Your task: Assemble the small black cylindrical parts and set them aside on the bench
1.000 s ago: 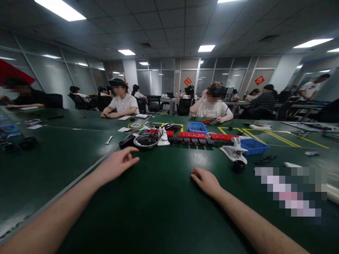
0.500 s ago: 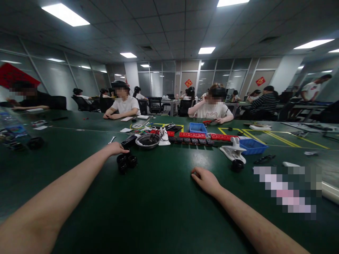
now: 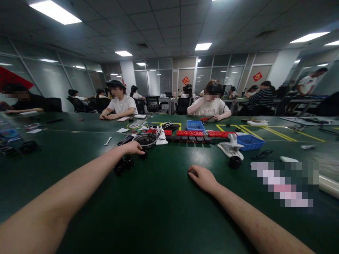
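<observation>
My left hand [image 3: 135,148] reaches out over the green table, its fingers pinched on a small black round part [image 3: 143,155] at the fingertips. Just under my wrist stand other black round parts [image 3: 128,162], partly hidden by the forearm. Beyond the fingers lies a round metal bowl [image 3: 145,140] with dark contents, next to a white clip stand [image 3: 160,137]. My right hand [image 3: 203,177] rests on the tabletop with fingers curled in, and nothing shows in it.
Red and black socket strips [image 3: 190,133] lie across the middle. Blue trays [image 3: 250,142], a white clip base [image 3: 230,150] with another black round part [image 3: 235,162], and a wrench [image 3: 108,141] are around. Two people [image 3: 122,102] sit opposite.
My left hand has moved right, from above the cluster of black round parts to near the bowl, with one black part at its fingertips. My right hand stays put. The view has shifted slightly.
</observation>
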`<state>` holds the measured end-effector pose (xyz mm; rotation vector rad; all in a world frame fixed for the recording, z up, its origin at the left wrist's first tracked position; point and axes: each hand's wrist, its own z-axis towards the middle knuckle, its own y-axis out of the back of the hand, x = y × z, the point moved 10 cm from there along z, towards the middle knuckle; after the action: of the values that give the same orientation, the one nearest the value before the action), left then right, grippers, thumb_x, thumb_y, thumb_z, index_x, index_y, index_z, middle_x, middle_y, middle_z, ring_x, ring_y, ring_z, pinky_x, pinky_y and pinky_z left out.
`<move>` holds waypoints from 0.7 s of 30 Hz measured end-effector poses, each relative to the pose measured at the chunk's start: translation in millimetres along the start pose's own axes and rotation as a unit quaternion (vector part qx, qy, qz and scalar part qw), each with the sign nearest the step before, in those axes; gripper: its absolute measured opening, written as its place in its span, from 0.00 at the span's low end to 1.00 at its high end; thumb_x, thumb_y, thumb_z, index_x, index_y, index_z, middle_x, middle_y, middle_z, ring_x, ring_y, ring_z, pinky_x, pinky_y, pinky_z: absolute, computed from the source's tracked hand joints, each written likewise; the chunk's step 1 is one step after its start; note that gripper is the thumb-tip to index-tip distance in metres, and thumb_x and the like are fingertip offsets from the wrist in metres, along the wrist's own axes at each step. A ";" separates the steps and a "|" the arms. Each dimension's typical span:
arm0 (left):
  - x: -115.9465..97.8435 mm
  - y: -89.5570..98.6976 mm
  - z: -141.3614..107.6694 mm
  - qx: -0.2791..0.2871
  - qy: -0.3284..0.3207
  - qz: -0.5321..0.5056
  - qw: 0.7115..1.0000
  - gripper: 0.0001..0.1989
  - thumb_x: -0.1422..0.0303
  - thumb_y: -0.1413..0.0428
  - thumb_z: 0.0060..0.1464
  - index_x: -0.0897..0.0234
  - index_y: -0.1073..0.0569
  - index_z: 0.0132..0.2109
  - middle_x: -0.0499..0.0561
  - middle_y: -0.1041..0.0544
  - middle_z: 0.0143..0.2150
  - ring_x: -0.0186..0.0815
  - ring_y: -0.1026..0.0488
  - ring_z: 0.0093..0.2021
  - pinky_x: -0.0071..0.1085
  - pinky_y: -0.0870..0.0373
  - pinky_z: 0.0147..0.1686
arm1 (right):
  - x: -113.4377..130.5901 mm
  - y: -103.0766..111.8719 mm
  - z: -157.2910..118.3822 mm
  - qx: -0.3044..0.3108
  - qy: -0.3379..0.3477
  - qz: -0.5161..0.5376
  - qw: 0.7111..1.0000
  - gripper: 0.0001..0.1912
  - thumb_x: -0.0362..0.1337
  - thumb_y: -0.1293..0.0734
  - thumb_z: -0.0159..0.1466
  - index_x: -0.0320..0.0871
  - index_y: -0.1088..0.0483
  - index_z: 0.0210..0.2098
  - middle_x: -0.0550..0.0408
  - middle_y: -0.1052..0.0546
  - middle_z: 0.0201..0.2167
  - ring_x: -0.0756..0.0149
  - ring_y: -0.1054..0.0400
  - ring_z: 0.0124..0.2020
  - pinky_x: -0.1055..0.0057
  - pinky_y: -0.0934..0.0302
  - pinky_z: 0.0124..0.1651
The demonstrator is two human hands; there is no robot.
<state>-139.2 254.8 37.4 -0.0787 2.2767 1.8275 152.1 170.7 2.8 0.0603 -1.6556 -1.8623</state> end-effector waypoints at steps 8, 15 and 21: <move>-133.3 -34.5 -7.9 0.060 -0.171 -0.053 0.982 0.17 0.61 0.44 0.42 0.61 0.27 0.41 0.48 0.24 0.36 0.36 0.30 0.36 0.23 0.40 0.32 | -0.5 2.0 -1.7 -0.011 -0.002 0.037 0.999 0.08 0.37 0.41 0.57 0.43 0.34 0.34 0.54 0.30 0.29 0.66 0.38 0.30 0.73 0.49 0.31; -220.4 -65.5 -58.4 0.091 -0.307 -0.118 0.940 0.19 0.60 0.46 0.46 0.59 0.30 0.46 0.47 0.26 0.40 0.35 0.31 0.39 0.24 0.39 0.35 | -19.7 10.5 0.5 -0.022 -0.030 0.109 0.993 0.12 0.29 0.45 0.57 0.40 0.37 0.39 0.55 0.30 0.29 0.68 0.36 0.32 0.73 0.44 0.36; -214.8 -47.5 -66.4 0.008 -0.312 -0.194 0.930 0.30 0.61 0.41 0.39 0.59 0.37 0.52 0.52 0.32 0.47 0.40 0.35 0.45 0.32 0.39 0.43 | -13.9 25.4 1.1 0.069 -0.010 0.215 0.974 0.25 0.22 0.42 0.48 0.40 0.40 0.45 0.54 0.31 0.37 0.69 0.37 0.35 0.73 0.42 0.37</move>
<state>69.4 159.1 49.2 0.0499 1.6843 1.3734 173.4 178.2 20.9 -0.2426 -1.6529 -1.4268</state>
